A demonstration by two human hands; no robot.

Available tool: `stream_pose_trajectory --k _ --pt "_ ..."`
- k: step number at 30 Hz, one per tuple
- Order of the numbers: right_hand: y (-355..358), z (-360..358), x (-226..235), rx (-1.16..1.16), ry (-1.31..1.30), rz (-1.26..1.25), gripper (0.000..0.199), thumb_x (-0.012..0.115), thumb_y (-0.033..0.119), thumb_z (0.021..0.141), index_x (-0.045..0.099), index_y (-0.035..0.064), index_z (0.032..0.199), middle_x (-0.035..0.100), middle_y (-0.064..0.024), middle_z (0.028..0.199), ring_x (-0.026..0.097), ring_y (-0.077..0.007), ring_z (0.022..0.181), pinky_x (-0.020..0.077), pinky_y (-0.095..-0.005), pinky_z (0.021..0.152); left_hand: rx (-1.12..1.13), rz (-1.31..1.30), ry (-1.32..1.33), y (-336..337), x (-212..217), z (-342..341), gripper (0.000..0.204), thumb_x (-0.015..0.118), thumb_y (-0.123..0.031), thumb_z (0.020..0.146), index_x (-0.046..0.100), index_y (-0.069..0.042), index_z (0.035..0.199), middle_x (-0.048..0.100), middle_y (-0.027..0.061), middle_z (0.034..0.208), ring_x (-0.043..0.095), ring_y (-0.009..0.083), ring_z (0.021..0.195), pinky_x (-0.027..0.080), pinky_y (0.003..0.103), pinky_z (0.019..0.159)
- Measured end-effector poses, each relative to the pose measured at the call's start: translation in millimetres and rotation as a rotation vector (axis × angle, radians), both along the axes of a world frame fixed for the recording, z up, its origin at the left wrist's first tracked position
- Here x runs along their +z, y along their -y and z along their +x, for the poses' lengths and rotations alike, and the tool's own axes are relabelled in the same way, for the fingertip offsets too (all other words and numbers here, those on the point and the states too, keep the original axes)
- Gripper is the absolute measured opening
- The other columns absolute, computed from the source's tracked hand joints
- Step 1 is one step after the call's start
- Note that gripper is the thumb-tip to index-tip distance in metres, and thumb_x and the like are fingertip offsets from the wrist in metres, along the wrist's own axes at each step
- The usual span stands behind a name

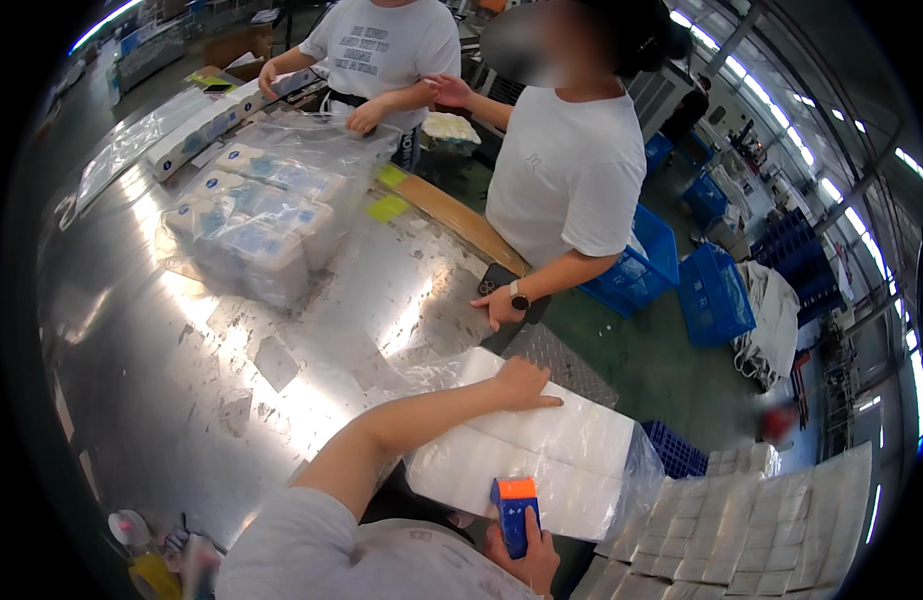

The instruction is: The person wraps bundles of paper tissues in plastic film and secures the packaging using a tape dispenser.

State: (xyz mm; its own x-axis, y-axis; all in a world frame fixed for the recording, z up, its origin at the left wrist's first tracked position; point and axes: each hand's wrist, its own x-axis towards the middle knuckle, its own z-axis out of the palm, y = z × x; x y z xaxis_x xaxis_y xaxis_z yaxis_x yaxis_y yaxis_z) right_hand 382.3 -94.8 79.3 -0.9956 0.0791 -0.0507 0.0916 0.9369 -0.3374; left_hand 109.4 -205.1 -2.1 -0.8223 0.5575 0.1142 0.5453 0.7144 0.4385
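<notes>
A clear plastic bag of white tissue packs [571,440] lies in front of me at the table's right edge. My left hand [524,385] grips its far edge, with one digit stretched along the top and the other fingers partly hidden. In my right hand [526,567] is a blue handheld tool [515,517] with an orange end, its exact kind unclear. The fingers wrap round its lower part, and the orange end points away from me over the bag's near side.
A metal table [321,350] carries another bagged bundle of tissue packs [256,220]. Two people in white shirts stand across it; one hand [499,305] rests by a phone [498,280]. Blue crates [716,290] stand on the floor. Stacked white packs [751,520] rise at lower right.
</notes>
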Motion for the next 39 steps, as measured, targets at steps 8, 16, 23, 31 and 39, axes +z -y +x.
stream_pose_trajectory --k 8,16,23,31,39 --pt "-1.0 4.2 -3.0 -0.009 0.004 0.018 0.07 0.066 0.047 0.069 0.045 0.0201 0.129 0.056 -0.0176 0.082 0.057 -0.0376 0.068 0.0469 -0.0453 0.06 0.174 0.132 -0.257 -6.6 -16.8 6.5 0.065 0.044 -0.06 0.08 0.061 0.002 0.083 0.062 0.0188 0.077 0.061 0.0309 0.076 0.043 0.039 0.072" --pt "4.6 1.4 1.8 -0.053 0.058 0.019 0.07 0.065 0.045 0.069 0.044 0.0181 0.129 0.057 -0.0184 0.084 0.058 -0.0376 0.072 0.0472 -0.0452 0.062 0.111 0.075 -0.001 -2.7 -1.1 4.1 0.062 0.046 -0.059 0.08 0.064 0.001 0.079 0.064 0.0153 0.075 0.063 0.0283 0.075 0.045 0.039 0.067" --pt "7.4 0.6 8.8 -0.078 0.1 -0.008 0.07 0.064 0.047 0.069 0.045 0.0139 0.128 0.057 -0.0207 0.087 0.058 -0.0393 0.075 0.0467 -0.0457 0.066 0.113 0.072 -0.007 -3.6 -6.6 7.1 0.064 0.045 -0.058 0.081 0.059 0.004 0.09 0.061 0.0201 0.084 0.059 0.0312 0.085 0.041 0.042 0.081" --pt "4.5 -0.1 12.3 -0.061 0.075 -0.093 0.069 0.064 0.048 0.069 0.048 0.0116 0.125 0.058 -0.0227 0.085 0.058 -0.0404 0.078 0.0461 -0.0452 0.068 0.053 0.136 -0.23 -15.5 -16.1 66.1 0.075 0.045 -0.06 0.08 0.043 -0.001 0.126 0.031 0.032 0.131 0.026 0.0412 0.126 0.016 0.048 0.105" --pt "0.5 4.9 -1.9 -0.035 -0.041 -0.062 0.066 0.064 0.044 0.07 0.048 0.0124 0.126 0.058 -0.0217 0.083 0.058 -0.0409 0.073 0.0463 -0.0461 0.064 0.064 0.149 -0.262 -19.7 -19.5 70.5 0.072 0.047 -0.057 0.08 0.043 -0.003 0.127 0.027 0.0325 0.134 0.023 0.0412 0.128 0.015 0.049 0.105"
